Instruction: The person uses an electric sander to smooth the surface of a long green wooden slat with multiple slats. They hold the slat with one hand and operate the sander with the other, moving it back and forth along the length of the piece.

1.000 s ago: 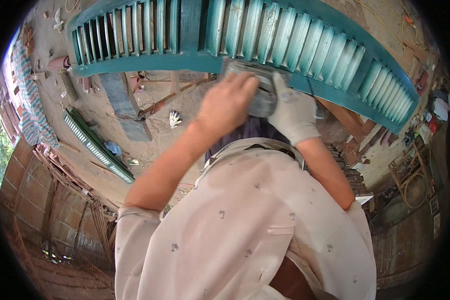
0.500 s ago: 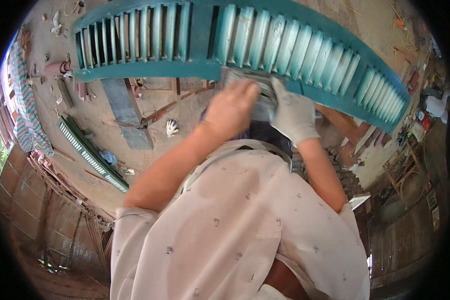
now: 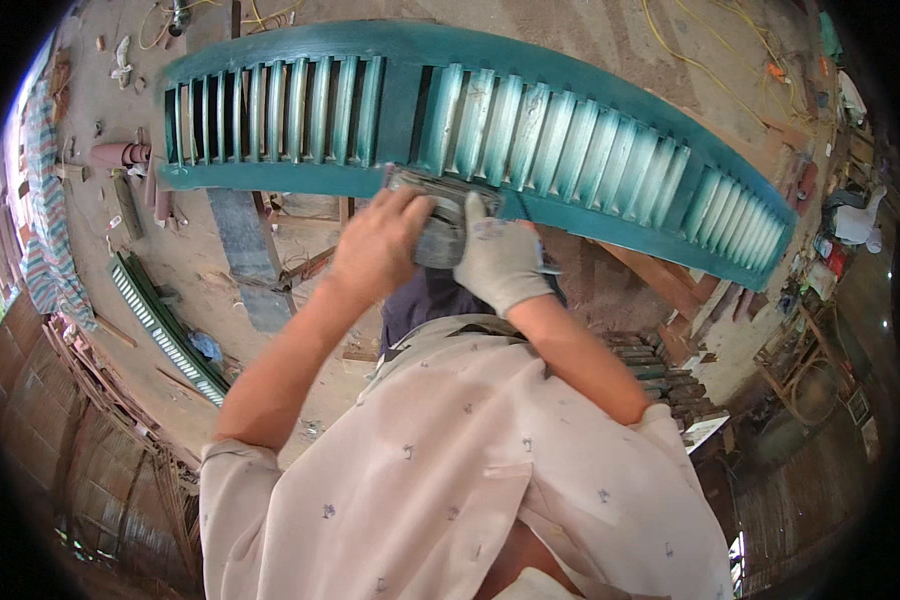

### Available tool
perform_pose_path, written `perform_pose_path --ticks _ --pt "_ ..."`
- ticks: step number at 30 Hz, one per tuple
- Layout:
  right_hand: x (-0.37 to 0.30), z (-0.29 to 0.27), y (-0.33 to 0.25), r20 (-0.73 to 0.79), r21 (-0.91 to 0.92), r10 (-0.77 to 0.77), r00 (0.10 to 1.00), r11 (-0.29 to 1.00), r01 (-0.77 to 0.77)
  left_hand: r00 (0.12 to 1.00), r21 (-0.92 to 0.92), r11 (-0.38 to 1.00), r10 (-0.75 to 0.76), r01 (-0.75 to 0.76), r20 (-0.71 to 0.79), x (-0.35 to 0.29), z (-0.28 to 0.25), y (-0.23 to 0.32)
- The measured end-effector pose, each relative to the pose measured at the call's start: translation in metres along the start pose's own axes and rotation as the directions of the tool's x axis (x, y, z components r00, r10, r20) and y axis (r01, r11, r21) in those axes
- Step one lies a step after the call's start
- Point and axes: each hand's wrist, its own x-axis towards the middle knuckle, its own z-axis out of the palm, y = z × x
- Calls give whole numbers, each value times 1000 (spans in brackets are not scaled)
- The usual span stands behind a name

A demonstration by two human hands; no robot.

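Observation:
A long, curved teal louvred wooden panel [image 3: 401,95] spans the space in front of me, its slats partly whitish. Against its near edge, just below the wide divider between two slat sections, sits a grey, boxy tool that looks like a power sander [image 3: 438,243]. My bare left hand [image 3: 383,238] is closed on the tool's left side, slightly blurred. My right hand [image 3: 502,262], in a light grey glove, grips the other side with its thumb pointing up. The tool's underside is hidden.
A dark green louvred piece [image 3: 165,325] lies on the floor at left, near a grey board [image 3: 245,235]. Timber pieces [image 3: 650,275] lie under the panel's right part. Yellow cord [image 3: 705,70] trails at the far right. Striped cloth [image 3: 45,215] hangs at far left.
Both hands and the sander have moved left along the panel's near edge, closer to the wide divider. The whole view has shifted, so the panel appears lower.

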Motion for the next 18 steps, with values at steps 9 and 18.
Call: perform_pose_path --ticks 9,18 --pt "-23 -7 75 -155 -30 -134 979 991 131 994 -36 995 -100 98 -53 13 31 57" --pt "-94 -18 235 -159 -92 50 986 994 -66 999 -138 990 21 -26 -34 70 116 173"
